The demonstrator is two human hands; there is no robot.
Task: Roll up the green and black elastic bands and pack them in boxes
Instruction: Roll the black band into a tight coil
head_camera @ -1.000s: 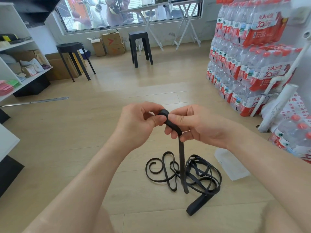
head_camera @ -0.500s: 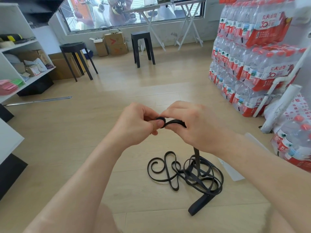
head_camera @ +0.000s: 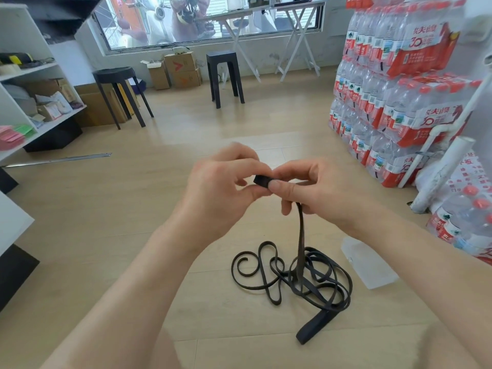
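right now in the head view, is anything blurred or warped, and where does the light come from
Head view: soft daylight comes from the window at the back, and shadows on the floor are faint. Wide-angle bending curves the shelf at the left. The left hand is slightly smeared at the knuckles. The right hand and the black band look sharp.

Bottled-water packs (head_camera: 394, 113) stacked right; round stool (head_camera: 114, 74), square stool (head_camera: 222, 57) beyond

Black band (head_camera: 300, 235): long, flat, narrow.
Rolled end (head_camera: 262, 181): small tight roll, raised above the floor (head_camera: 133, 235).
Middle: hangs straight down to the floor.
Rest: loose tangled loops on the floor.
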